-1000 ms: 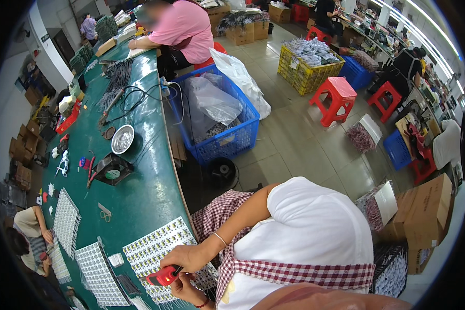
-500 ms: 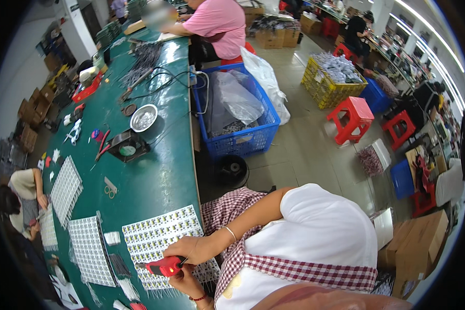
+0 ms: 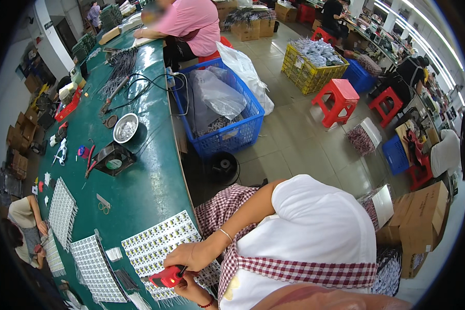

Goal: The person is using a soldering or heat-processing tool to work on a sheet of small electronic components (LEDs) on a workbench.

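Observation:
My right hand (image 3: 190, 256), with a bangle at the wrist, is closed around a red handheld tool (image 3: 166, 277) with a narrow tip. The tool is held low over a white sheet of small circuit boards (image 3: 160, 235) set with rows of yellowish and dark parts. Just below the tool is my left hand (image 3: 195, 293), a red bracelet at its wrist. Its fingers are curled close to the tool's underside; what they grip is hidden. Thin wires stick out at the sheet's lower edge.
More board sheets (image 3: 95, 266) lie left on the green table (image 3: 155, 181). Scissors (image 3: 104, 205), a small black fan (image 3: 113, 160) and a metal bowl (image 3: 125, 128) stand farther up. A blue crate (image 3: 222, 139) is beside the table. A co-worker (image 3: 26, 222) works at far left, another (image 3: 196, 28) at the top.
My view has turned slightly, so the room and table things sit farther left. Both hands and the red tool have shifted slightly lower over the sheet; the grip looks the same.

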Available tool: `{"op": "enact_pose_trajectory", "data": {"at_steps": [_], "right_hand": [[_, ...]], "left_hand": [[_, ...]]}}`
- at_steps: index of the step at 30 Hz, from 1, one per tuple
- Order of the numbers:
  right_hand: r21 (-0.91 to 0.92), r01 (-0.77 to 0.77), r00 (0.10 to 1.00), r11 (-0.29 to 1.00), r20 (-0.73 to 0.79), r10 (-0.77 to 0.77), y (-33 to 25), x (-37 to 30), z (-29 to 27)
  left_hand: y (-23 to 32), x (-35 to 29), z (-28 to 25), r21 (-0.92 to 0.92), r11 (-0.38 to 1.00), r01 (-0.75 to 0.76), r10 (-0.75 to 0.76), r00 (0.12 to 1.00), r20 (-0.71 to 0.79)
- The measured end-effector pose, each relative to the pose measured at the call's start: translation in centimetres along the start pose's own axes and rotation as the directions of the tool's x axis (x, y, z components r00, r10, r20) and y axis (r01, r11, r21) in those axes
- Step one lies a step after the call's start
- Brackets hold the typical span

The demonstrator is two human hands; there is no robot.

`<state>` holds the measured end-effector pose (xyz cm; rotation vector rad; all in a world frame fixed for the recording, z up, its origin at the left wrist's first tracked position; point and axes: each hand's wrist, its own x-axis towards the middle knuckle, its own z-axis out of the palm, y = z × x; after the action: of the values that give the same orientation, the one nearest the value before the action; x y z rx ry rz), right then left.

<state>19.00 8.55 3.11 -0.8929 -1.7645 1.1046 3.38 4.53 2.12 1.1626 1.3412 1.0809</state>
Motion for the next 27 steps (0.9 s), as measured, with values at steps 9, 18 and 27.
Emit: {"op": "enact_pose_trajectory", "data": {"at_steps": [9, 18, 27], "right_hand": [[-0.034, -0.030, 1.000, 0.999, 0.009, 0.030, -0.2, -0.2, 0.4], [-0.069, -0.015, 1.000, 0.998, 0.006, 0.015, 0.0, 0.0, 0.6], [-0.020, -0.024, 1.000, 1.000, 0.001, 0.024, 0.1, 0.0, 0.7]], "left_hand": [[-1.7, 0.0, -0.9, 0.314, 0.946, -0.074, 0.083, 0.997, -0.013], [-3.3, 0.2, -2.2, 0.312, 0.947, -0.074, 0.069, 0.997, 0.027], [-3.6, 0.3, -1.6, 0.196, 0.978, -0.078, 0.086, 0.996, -0.033]]}}
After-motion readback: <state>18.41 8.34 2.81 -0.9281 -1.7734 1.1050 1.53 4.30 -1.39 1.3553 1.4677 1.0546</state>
